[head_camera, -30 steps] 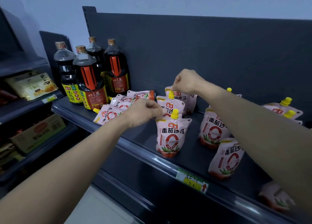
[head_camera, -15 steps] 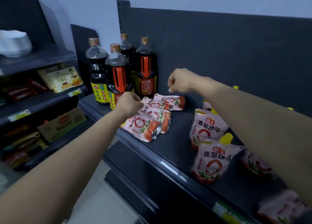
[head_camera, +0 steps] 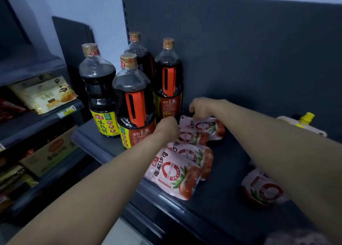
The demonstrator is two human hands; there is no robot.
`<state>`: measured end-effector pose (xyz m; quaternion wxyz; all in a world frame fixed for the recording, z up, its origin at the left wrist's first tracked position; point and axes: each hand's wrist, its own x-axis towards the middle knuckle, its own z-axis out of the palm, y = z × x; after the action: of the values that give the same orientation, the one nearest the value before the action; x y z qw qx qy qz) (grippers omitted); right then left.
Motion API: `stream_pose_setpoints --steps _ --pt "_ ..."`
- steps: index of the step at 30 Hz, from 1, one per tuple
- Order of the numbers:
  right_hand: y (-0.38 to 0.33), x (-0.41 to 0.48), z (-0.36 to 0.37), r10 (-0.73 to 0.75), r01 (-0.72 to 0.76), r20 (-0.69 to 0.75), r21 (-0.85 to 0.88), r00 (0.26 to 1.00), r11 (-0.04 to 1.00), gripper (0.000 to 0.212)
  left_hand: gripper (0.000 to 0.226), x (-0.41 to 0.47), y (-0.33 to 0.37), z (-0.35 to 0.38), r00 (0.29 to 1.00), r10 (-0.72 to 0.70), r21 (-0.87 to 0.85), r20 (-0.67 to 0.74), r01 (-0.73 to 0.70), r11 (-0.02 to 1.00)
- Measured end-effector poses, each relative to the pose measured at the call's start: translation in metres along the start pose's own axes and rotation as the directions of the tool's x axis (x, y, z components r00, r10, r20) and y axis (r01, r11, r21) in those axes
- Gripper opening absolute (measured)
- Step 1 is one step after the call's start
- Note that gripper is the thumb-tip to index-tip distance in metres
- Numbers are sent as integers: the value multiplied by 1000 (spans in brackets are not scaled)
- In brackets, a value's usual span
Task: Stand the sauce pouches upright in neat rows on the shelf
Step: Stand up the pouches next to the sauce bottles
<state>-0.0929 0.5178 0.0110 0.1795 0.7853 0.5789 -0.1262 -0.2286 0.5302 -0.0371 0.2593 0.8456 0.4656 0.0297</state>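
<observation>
Four sauce pouches [head_camera: 188, 152] are lying flat in a pile on the shelf [head_camera: 227, 167], just beside the tall bottles [head_camera: 133, 100]. The right hand [head_camera: 200, 108] is curling its fingers [head_camera: 195, 117] onto the top edge of the back pouch [head_camera: 207, 127]. The left hand [head_camera: 167, 128] is making a fist over the next pouch [head_camera: 190, 135], but its fingers are hiding, so I cannot tell if they are holding it. The best way is probably lifting each pouch by its top and putting its fat bottom down flat, away from the bottles.
</observation>
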Motion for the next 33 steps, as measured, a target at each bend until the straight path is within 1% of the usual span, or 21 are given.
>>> stream_pose_setpoints --steps 3,7,9,12,14,15,17,18,21,23,25,27,30,33 --pt "-1 17 7 2 -5 47 50 999 999 55 24 17 -2 7 999 -18 61 35 16 998" --pt "-1 38 18 -45 37 71 112 996 993 55 28 30 -3 12 992 -43 152 116 25 988" --pt "-1 45 22 -54 44 93 109 994 993 52 31 35 -3 14 987 -58 199 150 27 980" --pt "1 54 29 -51 39 100 122 994 992 47 41 39 -1 17 981 -92 252 170 47 967" --pt "3 59 32 -44 33 86 121 995 992 37 45 42 2 19 974 -130 281 184 74 957" --pt "4 62 34 -38 29 69 125 997 992 28 46 42 4 19 970 -158 294 186 99 951" --pt "7 64 33 -22 20 15 136 1000 990 10 42 44 6 19 970 -189 301 153 137 944" --pt "10 63 31 -15 17 -17 122 1000 992 9 39 44 7 18 974 -188 295 129 143 945" --pt "22 50 18 -10 15 -76 66 997 998 13 32 47 7 16 983 -169 243 67 149 959" --pt "33 37 9 6 -3 -102 29 995 1000 10 28 46 8 13 987 -161 197 2 157 968" --pt "46 20 0 51 -49 -141 16 989 999 23 25 43 14 7 989 -135 152 -62 143 978" --pt "59 1 -9 91 -86 -175 33 980 996 32 22 40 22 -1 989 -100 65 -112 107 992" --pt "80 -25 -14 150 -135 -247 76 957 988 31 15 35 38 -13 984 -16 4 -177 17 1000" --pt "92 -46 -11 229 -193 -317 142 920 971 30 21 26 58 -21 971 101 -78 -217 -121 990"
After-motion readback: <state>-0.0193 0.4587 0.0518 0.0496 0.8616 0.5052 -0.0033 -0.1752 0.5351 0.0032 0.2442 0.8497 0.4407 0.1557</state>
